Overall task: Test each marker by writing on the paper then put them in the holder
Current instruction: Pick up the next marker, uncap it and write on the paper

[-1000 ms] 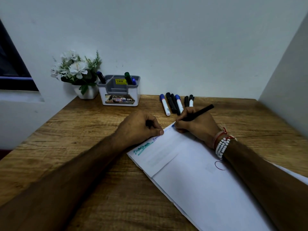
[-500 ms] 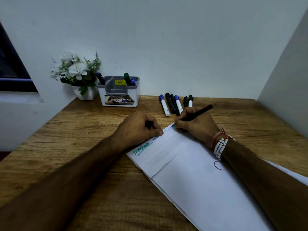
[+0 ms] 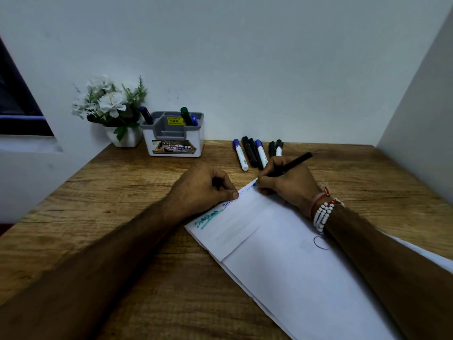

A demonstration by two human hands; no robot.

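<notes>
My right hand (image 3: 286, 185) grips a slim black marker (image 3: 291, 164), whose blue tip touches the far corner of the white paper (image 3: 282, 261). Green and blue writing runs along the paper's upper edge. My left hand (image 3: 203, 190) rests curled on that edge with the thumb pressing the sheet, and a small dark thing that looks like a cap shows inside its fingers. Several markers (image 3: 255, 153) lie side by side on the table behind my right hand. The grey and white holder (image 3: 149, 143) stands at the back with three markers (image 3: 185, 116) in it.
A white pot of pale flowers (image 3: 110, 106) stands left of the holder, against the wall. The wooden table (image 3: 122, 204) is boxed in by walls at the back and on the right. A small red circle (image 3: 320, 242) is drawn on the paper.
Almost nothing differs: both hands stay where they were, and the marker tip stays at the paper's far corner with only slight movement.
</notes>
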